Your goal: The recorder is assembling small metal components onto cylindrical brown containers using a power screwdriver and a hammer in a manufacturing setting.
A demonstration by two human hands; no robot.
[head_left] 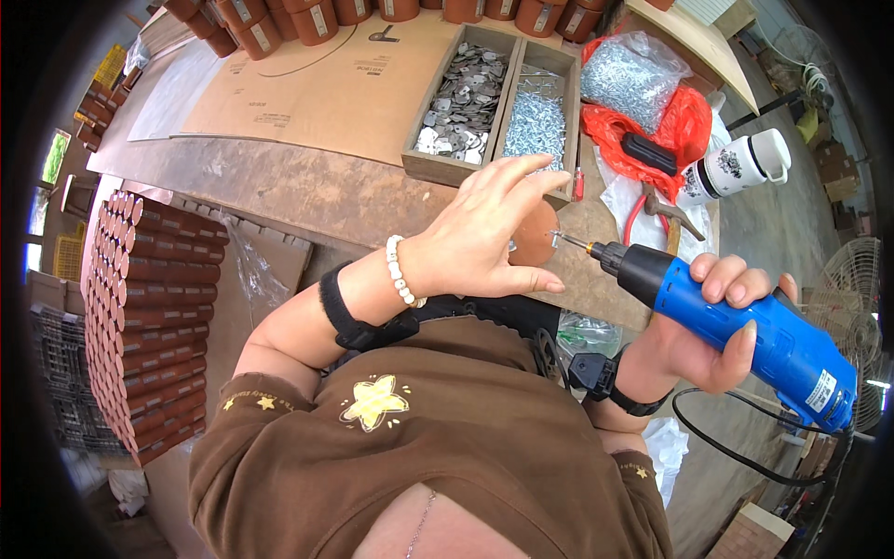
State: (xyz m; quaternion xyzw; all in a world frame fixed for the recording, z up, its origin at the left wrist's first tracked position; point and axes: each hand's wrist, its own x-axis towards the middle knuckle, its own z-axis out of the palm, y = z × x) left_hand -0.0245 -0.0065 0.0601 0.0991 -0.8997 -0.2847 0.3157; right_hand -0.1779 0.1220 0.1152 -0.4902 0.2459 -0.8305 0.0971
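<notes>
My right hand [712, 326] is wrapped around a blue electric screwdriver [736, 326] with a black nose. The driver's bit [577, 242] points left, and a small silver metal piece, likely a screw, shows at its tip. That tip is right beside a rounded reddish-brown piece [535, 237]. My left hand [489, 224] is held over this piece with fingers stretched and spread, hiding much of it. Whether the palm touches it, I cannot tell. Beyond my left fingertips stands a wooden box with small flat metal plates [456, 102] in one compartment and silver screws [535, 121] in the other.
Reddish-brown cylinders [317, 23] line the table's far edge; a tall stack [168, 317] stands left. At right lie a clear bag of screws [638, 74], a red plastic bag [689, 121], a white tumbler [736, 168] and red-handled pliers [666, 216]. A black cord [745, 470] trails from the driver.
</notes>
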